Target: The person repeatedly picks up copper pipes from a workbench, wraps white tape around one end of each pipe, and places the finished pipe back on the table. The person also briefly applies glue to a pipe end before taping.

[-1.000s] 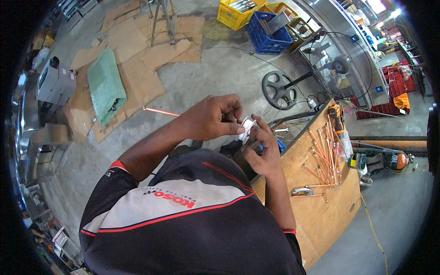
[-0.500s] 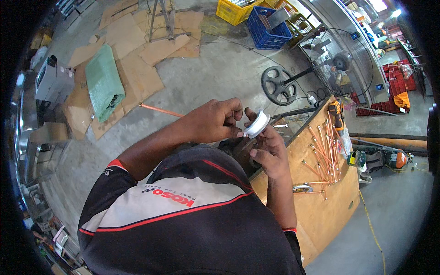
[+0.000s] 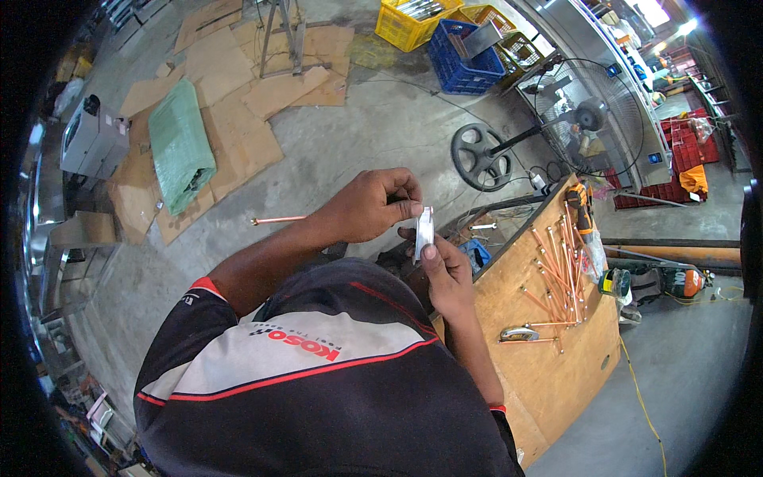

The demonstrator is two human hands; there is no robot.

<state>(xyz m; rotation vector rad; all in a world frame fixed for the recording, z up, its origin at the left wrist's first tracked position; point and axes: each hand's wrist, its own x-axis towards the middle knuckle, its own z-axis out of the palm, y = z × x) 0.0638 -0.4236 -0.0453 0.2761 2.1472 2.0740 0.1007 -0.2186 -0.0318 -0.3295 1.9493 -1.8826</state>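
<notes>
My left hand (image 3: 373, 208) and my right hand (image 3: 447, 274) meet in front of my chest, over the near edge of a wooden workbench (image 3: 548, 374). Between them is a small white tape roll (image 3: 424, 230), seen edge-on. The left fingers pinch its upper part and the right thumb and fingers press on its lower edge. Several copper tubes (image 3: 556, 274) lie on the bench to the right of my hands.
On the bench lie a tape measure (image 3: 517, 334) and an orange drill (image 3: 580, 203). A standing fan (image 3: 584, 119) with a round base (image 3: 477, 155) is beyond it. Blue crate (image 3: 465, 48), yellow crate (image 3: 409, 20), cardboard sheets (image 3: 238, 135), a green bundle (image 3: 181, 147) and a loose copper tube (image 3: 278, 219) are on the floor.
The white roll has turned from showing its round face to standing edge-on. Both hands have stayed together at the same spot.
</notes>
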